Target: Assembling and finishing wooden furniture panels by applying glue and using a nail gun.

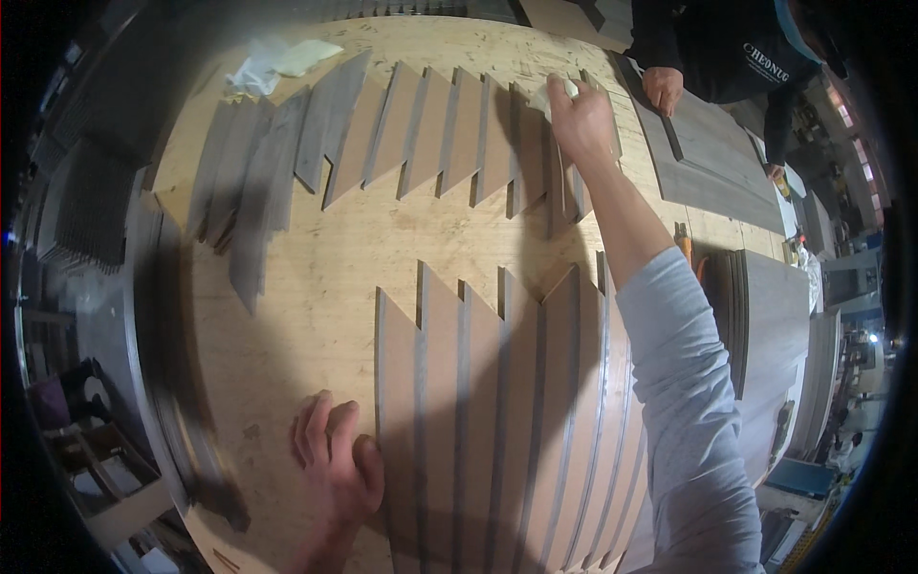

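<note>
Nearest the camera, the left hand [335, 469] lies flat on the plywood worktable [316, 277], fingers spread and holding nothing, its thumb side touching the left edge of the near row of wooden slats [497, 421]. These slats are long brown strips with angled-cut ends, laid side by side and touching, their pointed tips stepping upward toward the middle of the worktable. Beyond that row, across a bare band of plywood, a far row of slats [430, 134] lies fanned along the worktable's far side, brown ones in the middle and greyer ones [258, 172] toward its left end. The right hand [579, 120], at the end of an arm in a grey sleeve [684, 402] that crosses over the near row, reaches to the right end of that far row and is closed around a pale cloth or pad [553, 94], pressing it onto the slat tops there. At the far left corner of the worktable, beyond the grey slats, lie a crumpled piece of clear plastic [251, 72] and a pale yellowish rag [306, 55]. To the right of the worktable, wide grey boards [717, 163] are stacked, and another person in a dark top rests a hand [662, 88] on their far end. A second stack of dark panels [765, 325] sits just beside the worktable's right edge, nearer the camera.
</note>
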`<action>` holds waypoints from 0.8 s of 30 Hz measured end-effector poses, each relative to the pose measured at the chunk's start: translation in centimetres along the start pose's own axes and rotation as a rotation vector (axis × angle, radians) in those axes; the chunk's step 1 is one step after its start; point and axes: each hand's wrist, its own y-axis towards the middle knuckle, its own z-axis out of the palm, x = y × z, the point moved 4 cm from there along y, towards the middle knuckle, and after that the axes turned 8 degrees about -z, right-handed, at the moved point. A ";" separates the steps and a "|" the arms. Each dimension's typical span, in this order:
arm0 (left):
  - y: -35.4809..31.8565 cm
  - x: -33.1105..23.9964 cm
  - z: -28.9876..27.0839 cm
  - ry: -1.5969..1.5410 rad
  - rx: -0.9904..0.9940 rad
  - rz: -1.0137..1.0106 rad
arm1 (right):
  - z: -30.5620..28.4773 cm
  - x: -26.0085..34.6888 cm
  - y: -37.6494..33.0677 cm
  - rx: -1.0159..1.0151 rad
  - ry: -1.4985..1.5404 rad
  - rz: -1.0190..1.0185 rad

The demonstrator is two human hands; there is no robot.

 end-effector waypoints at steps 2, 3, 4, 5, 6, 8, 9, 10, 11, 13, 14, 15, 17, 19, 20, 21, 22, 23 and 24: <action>0.1 -0.1 -0.2 -0.002 -0.013 0.011 | -0.6 0.5 -1.1 0.039 -0.013 0.021; 0.1 -0.2 -0.2 -0.006 -0.024 0.024 | -1.1 0.8 -2.0 0.017 0.028 0.007; 0.1 -0.2 -0.3 -0.004 -0.028 0.024 | -1.7 1.3 -2.9 -0.007 0.070 -0.008; 0.1 -0.1 -0.4 -0.007 -0.041 0.035 | -2.1 1.5 -3.6 -0.008 0.072 -0.009; 0.0 -0.1 -0.5 -0.010 -0.055 0.045 | -2.4 1.7 -4.4 -0.004 0.104 -0.014; 0.2 -0.1 -0.5 -0.011 -0.063 0.064 | -3.1 1.6 -5.6 -0.007 0.133 -0.023; 0.2 -0.1 -0.6 -0.010 -0.067 0.080 | -3.1 1.4 -6.1 0.001 0.112 -0.029; 0.2 -0.2 -0.6 -0.012 -0.069 0.082 | -3.5 1.7 -6.7 0.010 0.089 -0.034; 0.2 -0.3 -0.6 -0.019 -0.048 0.067 | -4.1 1.8 -7.3 0.008 0.088 -0.036; 0.2 -0.2 -0.6 -0.025 -0.028 0.052 | -5.0 2.4 -8.5 0.109 0.156 -0.004; 0.2 -0.1 -0.5 -0.019 -0.027 0.052 | -5.4 2.7 -9.1 0.108 0.157 -0.005; 0.2 -0.1 -0.5 -0.013 -0.027 0.051 | -5.5 2.9 -9.6 0.139 0.164 0.025; 0.1 0.0 -0.5 -0.021 -0.037 0.050 | -6.0 3.7 -10.4 0.170 0.172 0.053; 0.1 -0.1 -0.5 -0.033 -0.048 0.051 | -6.4 4.4 -10.9 0.245 0.131 0.098; 0.1 -0.1 -0.5 -0.032 -0.046 0.051 | -6.2 3.8 -10.9 0.243 0.129 0.096; 0.2 -0.1 -0.4 -0.032 -0.044 0.050 | -5.8 2.7 -10.7 0.203 0.170 0.053; 0.2 -0.2 -0.4 -0.036 -0.044 0.053 | -5.8 1.9 -10.4 0.161 0.209 0.013; 0.3 -0.2 -0.4 -0.038 -0.039 0.056 | -6.3 2.6 -9.7 0.164 0.214 0.011; 0.3 -0.2 -0.4 -0.040 -0.034 0.059 | -7.1 3.2 -8.8 0.178 0.243 0.084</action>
